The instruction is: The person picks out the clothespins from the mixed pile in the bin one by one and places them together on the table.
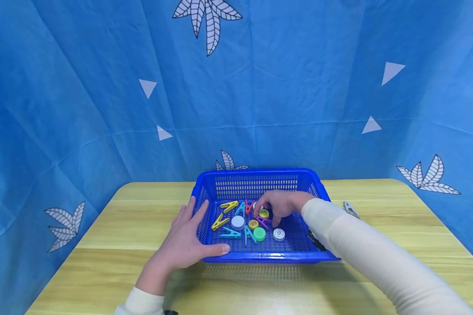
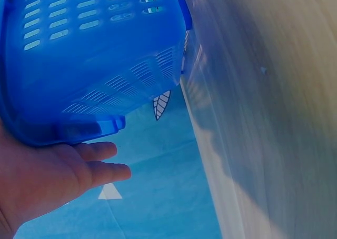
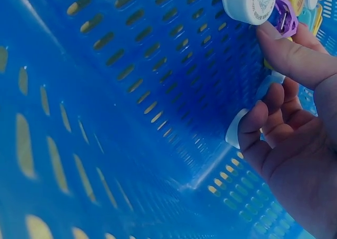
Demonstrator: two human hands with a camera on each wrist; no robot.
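Note:
A blue plastic basket (image 1: 270, 255) holds coloured clothespins and round bottle caps. My left hand (image 1: 185, 238) rests at its left rim, fingers spread and thumb over the front corner; in the left wrist view the hand (image 2: 58, 170) lies against the outside of the rim. My right hand (image 1: 281, 203) reaches down into the basket, thumb and index finger apart on either side of a purple clothespin (image 1: 263, 222). In the right wrist view, a white cap (image 3: 253, 2) sits by the thumb tip and the other fingers bend loosely near another white cap (image 3: 237, 127).
Left in the basket lie yellow clothespins (image 1: 220, 222), blue clothespins (image 1: 249, 235), a large white cap (image 1: 238, 222) and a green cap (image 1: 259, 234). On the wooden table (image 1: 114, 227), a grey clip (image 1: 350, 208) lies right of the basket. A blue curtain (image 1: 252, 96) hangs behind.

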